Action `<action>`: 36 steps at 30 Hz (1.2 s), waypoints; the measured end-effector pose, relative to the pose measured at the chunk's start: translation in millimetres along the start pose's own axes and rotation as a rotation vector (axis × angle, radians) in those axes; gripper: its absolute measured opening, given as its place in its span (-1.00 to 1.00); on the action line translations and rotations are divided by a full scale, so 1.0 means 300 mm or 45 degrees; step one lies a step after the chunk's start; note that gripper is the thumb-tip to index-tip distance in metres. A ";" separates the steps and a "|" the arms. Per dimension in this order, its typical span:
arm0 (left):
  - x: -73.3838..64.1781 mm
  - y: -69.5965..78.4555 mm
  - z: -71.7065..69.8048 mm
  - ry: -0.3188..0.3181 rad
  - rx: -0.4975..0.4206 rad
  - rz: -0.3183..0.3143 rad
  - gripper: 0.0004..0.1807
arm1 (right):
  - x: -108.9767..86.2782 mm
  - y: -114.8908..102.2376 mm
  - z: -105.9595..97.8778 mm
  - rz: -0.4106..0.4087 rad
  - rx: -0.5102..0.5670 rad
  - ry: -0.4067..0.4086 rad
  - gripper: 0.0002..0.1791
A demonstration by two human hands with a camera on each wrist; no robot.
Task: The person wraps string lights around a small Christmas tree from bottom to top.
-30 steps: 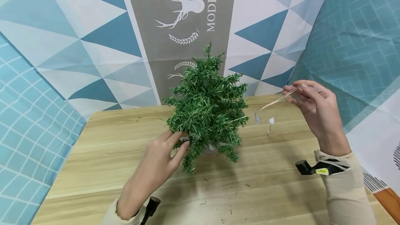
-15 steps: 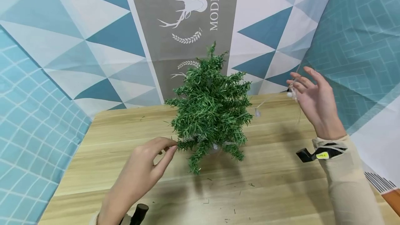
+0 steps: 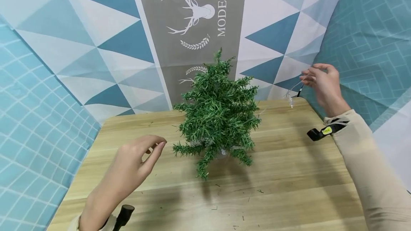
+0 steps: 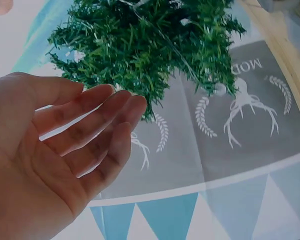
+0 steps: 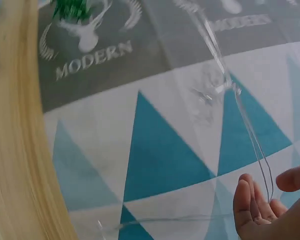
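A small green artificial Christmas tree (image 3: 218, 113) stands upright on the wooden table. My left hand (image 3: 128, 163) is in the air left of its lower branches, a short gap away. In the left wrist view its fingers (image 4: 97, 132) are loosely bent with nothing between them. Off to the right, my raised right hand (image 3: 325, 85) holds a thin clear strand of string lights (image 3: 290, 101) that hangs from its fingers toward the tree. Looped wire (image 5: 255, 140) reaches the bent fingers in the right wrist view, thumb apart. Pale wire (image 4: 175, 50) also crosses the branches.
Wood-patterned tabletop (image 3: 282, 181) carries scattered green needle bits (image 3: 260, 191) in front of the tree. Behind it hangs a patterned cloth (image 3: 128, 42) with triangles and a deer head. Blue tiled-print cloth (image 3: 29, 117) closes the left side.
My left hand has drawn back left from the lower branches. The right hand has risen and turned with the strand, and the hanging wire has swung away from the tree.
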State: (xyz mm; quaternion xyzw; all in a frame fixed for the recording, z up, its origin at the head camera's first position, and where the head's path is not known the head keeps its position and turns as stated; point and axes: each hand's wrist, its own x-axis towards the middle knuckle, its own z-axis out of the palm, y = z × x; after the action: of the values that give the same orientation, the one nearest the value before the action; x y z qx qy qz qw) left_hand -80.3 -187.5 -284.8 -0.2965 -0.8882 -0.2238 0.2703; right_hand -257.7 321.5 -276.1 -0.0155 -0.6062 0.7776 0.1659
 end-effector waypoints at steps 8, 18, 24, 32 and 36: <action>0.054 -0.052 -0.028 0.011 -0.005 0.028 -0.87 | 0.075 -0.052 0.039 0.061 -0.428 -0.009 -0.67; 0.182 -0.153 -0.049 0.039 -0.073 0.058 -0.81 | 0.119 -0.146 0.151 0.008 -0.716 -0.236 -0.70; 0.272 -0.203 -0.063 0.005 -0.116 -0.013 -0.75 | 0.137 -0.193 0.247 -0.044 -0.856 -0.375 -0.54; 0.421 -0.241 -0.101 -0.106 -0.306 -0.175 -0.53 | 0.133 -0.268 0.358 -0.219 -0.798 -0.512 -0.71; 0.494 -0.246 -0.125 -0.120 -0.411 -0.209 -0.48 | 0.128 -0.305 0.417 -0.296 -0.704 -0.569 -0.81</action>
State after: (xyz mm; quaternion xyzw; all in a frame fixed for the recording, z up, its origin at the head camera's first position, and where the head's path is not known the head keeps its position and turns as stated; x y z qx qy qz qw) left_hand -215.7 -201.8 -183.3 -0.2727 -0.8737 -0.3705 0.1581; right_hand -300.2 233.9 -149.4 0.1793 -0.8124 0.5446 0.1063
